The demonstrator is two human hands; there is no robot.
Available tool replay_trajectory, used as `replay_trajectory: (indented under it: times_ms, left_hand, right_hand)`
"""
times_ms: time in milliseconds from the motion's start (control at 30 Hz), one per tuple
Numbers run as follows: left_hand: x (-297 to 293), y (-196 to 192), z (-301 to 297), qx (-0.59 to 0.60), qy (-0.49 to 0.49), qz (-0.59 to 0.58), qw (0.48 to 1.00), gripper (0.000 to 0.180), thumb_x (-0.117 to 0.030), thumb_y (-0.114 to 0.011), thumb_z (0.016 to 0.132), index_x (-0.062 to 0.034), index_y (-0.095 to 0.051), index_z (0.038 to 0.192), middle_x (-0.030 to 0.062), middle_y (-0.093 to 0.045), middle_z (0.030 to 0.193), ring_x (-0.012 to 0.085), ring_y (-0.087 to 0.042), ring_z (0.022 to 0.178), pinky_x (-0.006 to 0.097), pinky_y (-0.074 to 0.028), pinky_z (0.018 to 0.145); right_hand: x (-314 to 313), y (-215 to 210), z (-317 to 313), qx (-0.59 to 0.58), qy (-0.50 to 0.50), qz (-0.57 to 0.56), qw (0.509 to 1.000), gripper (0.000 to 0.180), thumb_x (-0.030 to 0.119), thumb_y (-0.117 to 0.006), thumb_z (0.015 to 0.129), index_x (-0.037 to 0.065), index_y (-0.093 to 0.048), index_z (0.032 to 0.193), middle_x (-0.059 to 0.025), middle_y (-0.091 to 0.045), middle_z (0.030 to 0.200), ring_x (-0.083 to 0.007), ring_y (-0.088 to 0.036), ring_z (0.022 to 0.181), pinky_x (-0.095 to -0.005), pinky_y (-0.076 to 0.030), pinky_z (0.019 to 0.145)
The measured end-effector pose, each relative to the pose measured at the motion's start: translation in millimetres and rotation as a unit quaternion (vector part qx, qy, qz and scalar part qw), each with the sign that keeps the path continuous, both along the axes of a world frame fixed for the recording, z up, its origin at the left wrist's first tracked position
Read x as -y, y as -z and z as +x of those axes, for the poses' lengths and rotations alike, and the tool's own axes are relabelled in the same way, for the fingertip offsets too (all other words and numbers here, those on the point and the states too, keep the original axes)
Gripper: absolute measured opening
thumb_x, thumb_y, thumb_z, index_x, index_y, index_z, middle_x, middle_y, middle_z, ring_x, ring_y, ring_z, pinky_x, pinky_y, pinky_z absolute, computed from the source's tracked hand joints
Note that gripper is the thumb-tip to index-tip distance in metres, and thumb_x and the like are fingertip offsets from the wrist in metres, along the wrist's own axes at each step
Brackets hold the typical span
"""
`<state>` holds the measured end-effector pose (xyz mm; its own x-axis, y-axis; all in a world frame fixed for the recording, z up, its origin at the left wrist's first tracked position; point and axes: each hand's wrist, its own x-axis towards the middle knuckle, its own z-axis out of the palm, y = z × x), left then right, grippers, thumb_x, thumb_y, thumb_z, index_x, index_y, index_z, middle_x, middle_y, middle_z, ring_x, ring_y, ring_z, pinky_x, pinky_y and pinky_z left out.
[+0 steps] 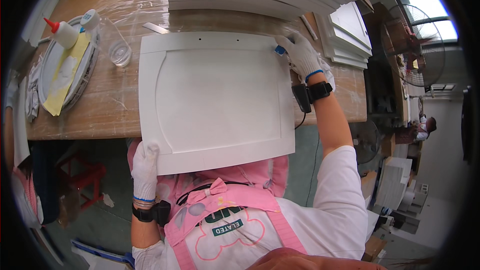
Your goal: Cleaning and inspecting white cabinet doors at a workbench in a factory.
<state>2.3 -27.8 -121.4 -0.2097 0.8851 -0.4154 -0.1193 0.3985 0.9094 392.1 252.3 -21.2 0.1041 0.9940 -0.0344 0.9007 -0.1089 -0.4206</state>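
Has at left one round tray [49, 72] bearing one red-tipped bottle [66, 35], then one clear container [120, 54]. Grips with the left hand [145, 162] the near left corner of one white panel [225, 100] with two holes, overhanging the table's [107, 115] near edge. Holds one small blue piece [280, 50] in the right hand [300, 55] at the far right corner.

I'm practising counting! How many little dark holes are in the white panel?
2: a left hole and a right hole, both near the far edge of the white panel. The right hand or left hand may hide others.
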Motion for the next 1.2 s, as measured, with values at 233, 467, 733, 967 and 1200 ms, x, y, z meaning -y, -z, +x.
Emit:
replay_trajectory:
  times_ms: [233,467,733,967,1200]
  left_hand:
    - [-1,1,0,0.009,-0.003,-0.001,1.000,0.044,-0.038,-0.058,0.098,0.0014,-0.056,0.119,0.0045,-0.063,0.105,0.0107,-0.057,0.093,0.027,-0.048,0.082]
    - [-1,-3,2,0.016,-0.015,0.000,1.000,0.046,-0.040,-0.059,0.097,0.0013,-0.056,0.119,0.0046,-0.062,0.105,0.0110,-0.058,0.093,0.027,-0.049,0.081]
    - [0,1,0,0.012,-0.011,0.004,1.000,0.048,-0.040,-0.060,0.097,0.0018,-0.056,0.119,0.0047,-0.062,0.106,0.0112,-0.057,0.094,0.027,-0.048,0.083]
    - [-1,2,-1,-0.011,-0.004,-0.011,1.000,0.045,-0.038,-0.058,0.099,0.0016,-0.057,0.120,0.0047,-0.063,0.106,0.0114,-0.057,0.094,0.027,-0.047,0.083]
    - [1,4,-3,-0.013,0.007,-0.008,1.000,0.045,-0.038,-0.057,0.099,0.0015,-0.057,0.121,0.0054,-0.063,0.108,0.0117,-0.057,0.095,0.027,-0.048,0.083]
  right_hand:
    - [-2,1,-1,0.046,-0.004,-0.017,0.999,0.058,0.059,-0.059,0.084,0.007,-0.072,0.106,-0.0105,-0.071,0.088,-0.0236,-0.067,0.083,-0.0335,-0.049,0.076]
    - [0,-4,-7,0.101,-0.028,-0.020,0.994,0.060,0.061,-0.057,0.083,0.007,-0.072,0.105,-0.0105,-0.068,0.082,-0.0223,-0.064,0.075,-0.0344,-0.049,0.073]
    - [-3,1,-3,0.054,-0.011,-0.015,0.998,0.056,0.056,-0.060,0.084,0.006,-0.072,0.105,-0.0093,-0.066,0.078,-0.0213,-0.063,0.072,-0.0349,-0.049,0.071]
    - [1,-7,-7,0.072,-0.022,-0.021,0.997,0.057,0.055,-0.061,0.084,0.004,-0.071,0.107,-0.0111,-0.068,0.087,-0.0226,-0.064,0.081,-0.0342,-0.049,0.076]
    - [-1,2,1,0.065,-0.017,-0.016,0.998,0.055,0.054,-0.061,0.085,0.004,-0.071,0.107,-0.0083,-0.068,0.085,-0.0187,-0.063,0.077,-0.0313,-0.048,0.072]
